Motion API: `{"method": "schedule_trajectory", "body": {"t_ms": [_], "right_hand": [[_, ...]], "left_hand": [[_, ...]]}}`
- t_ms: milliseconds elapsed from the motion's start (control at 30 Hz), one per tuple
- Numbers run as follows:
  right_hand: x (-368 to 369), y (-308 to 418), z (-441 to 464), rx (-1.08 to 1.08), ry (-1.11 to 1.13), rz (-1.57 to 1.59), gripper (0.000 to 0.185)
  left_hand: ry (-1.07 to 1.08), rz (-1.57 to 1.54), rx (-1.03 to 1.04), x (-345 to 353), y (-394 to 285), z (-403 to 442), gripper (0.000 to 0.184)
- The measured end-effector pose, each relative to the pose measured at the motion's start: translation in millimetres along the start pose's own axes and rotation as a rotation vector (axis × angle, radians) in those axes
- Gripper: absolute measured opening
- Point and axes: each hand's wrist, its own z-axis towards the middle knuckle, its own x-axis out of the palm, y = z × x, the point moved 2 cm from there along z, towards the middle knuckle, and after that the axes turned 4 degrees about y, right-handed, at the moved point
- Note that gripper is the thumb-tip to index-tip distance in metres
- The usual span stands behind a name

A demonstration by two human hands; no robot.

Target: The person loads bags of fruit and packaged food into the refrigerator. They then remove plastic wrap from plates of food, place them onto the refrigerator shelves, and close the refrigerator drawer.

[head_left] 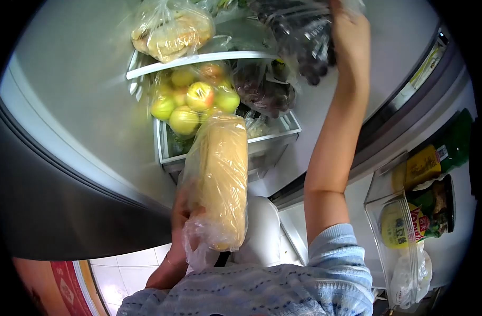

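Clear, glossy, crinkled plastic bag (198, 158); smooth, glossy white floor tiles (138, 259); knitted blue cloth sweater (251, 289).

Right arm (333, 142) raised, left low

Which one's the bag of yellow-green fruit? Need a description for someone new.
In the open fridge, find the white-rimmed drawer below the shelf edge. The fruit bag is at its left, just beyond the long beige roll in the left hand. Its round, red-blushed fruit sets it apart from the dark purple bag to its right.
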Motion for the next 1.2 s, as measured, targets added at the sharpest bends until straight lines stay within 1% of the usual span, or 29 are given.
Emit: {"method": "schedule_trajectory", "body": {"t_ms": [67,133,200,267,300,333,400,467,500,533,567,600,633,667,733,767,833,900,967,1000,1067,1100,1167,1200], "right_hand": [[-5.6,-27.6,-20.7,-0.087,-0.219,0.184,0.052],[-10.4,-9.9,-60.3,0.06,-0.295,0.271,0.035],[-21.9,-7.7,-92.7,0.267,-0.292,0.081,0.035],[-25.6,-35.8,-121.9,0.386,-0.199,0.252,0.038],[-22.4,-45.7,-137.6,0.503,-0.203,0.323,0.04],[-16.3,-43.2,-149.9,0.567,-0.211,0.43,0.033],[-8.2,-47.9,-167.8,0.593,-0.176,0.439,0.03],[-2.0,-62.1,-183.9,0.579,-0.172,0.372,0.028],[6.9,-62.4,-184.8,0.512,-0.228,0.395,0.023],[10.2,-70.5,-187.2,0.522,-0.223,0.399,0.023],[13.7,-80.5,-189.7,0.48,-0.178,0.356,0.021],[18.4,-86.9,-190.5,0.435,-0.137,0.313,0.019],[21.8,-92.0,-191.1,0.436,-0.138,0.194,0.018],[26.7,-95.5,-189.6,0.403,-0.114,0.174,0.019],[35.0,-101.7,-190.3,0.422,-0.218,0.144,0.019],[38.1,-104.7,-191.6,0.431,-0.215,0.155,0.019],[44.1,-112.5,-197.0,0.516,-0.285,0.379,0.02],[54.0,-105.6,-198.9,0.519,-0.28,0.349,0.02],[60.3,-98.8,-202.5,0.458,-0.28,0.27,0.018],[62.5,-91.1,-202.2,0.472,-0.292,0.271,0.018],[67.9,-79.6,-206.1,0.596,-0.279,0.248,0.015],[71.9,-80.4,-208.9,0.519,-0.3,0.147,0.014],[75.0,-68.3,-211.1,0.502,-0.251,0.223,0.014],[77.2,-69.5,-213.5,0.502,-0.231,0.272,0.018]], "left_hand": [[0.048,0.091,0.02,-6.9,-2.5,-9.6,0.05],[0.005,0.096,0.004,-21.1,5.5,-15.8,0.048],[-0.036,0.099,-0.006,-23.4,8.2,-18.1,0.046],[-0.084,-0.008,0.056,-16.1,-0.8,-16.6,0.046],[-0.086,-0.008,0.061,-13.5,-5.9,-17.8,0.046],[-0.063,0.02,0.072,-10.7,-11.8,-19.5,0.046],[-0.042,0.047,0.081,-9.3,-12.1,-22.0,0.047],[-0.166,0.017,0.005,-14.2,-3.0,-29.9,0.049],[-0.171,0.019,0.005,-17.7,0.2,-29.2,0.049],[-0.133,0.065,-0.004,-22.6,3.0,-29.9,0.05],[-0.096,0.111,-0.016,-25.4,4.9,-31.9,0.051],[-0.096,0.111,-0.008,-25.6,6.1,-30.7,0.051],[-0.103,0.104,-0.001,-24.0,6.4,-28.7,0.05],[-0.112,0.094,0.008,-22.1,6.5,-26.3,0.049],[-0.134,0.082,0.022,-18.6,6.8,-23.1,0.047],[-0.143,0.082,0.03,-17.3,7.3,-22.6,0.046],[-0.162,0.084,0.04,-17.2,7.6,-19.8,0.045],[-0.174,0.085,0.029,-18.6,3.3,-17.6,0.043],[-0.18,0.093,0.026,-18.3,1.6,-13.4,0.041],[-0.187,0.098,0.027,-18.6,0.9,-12.0,0.04],[-0.187,0.11,0.033,-17.6,2.2,-10.8,0.039],[-0.186,0.116,0.035,-16.5,2.2,-9.7,0.038],[-0.184,0.134,0.043,-13.8,4.2,-8.0,0.037],[-0.187,0.14,0.049,-12.9,4.7,-8.7,0.036]]}}
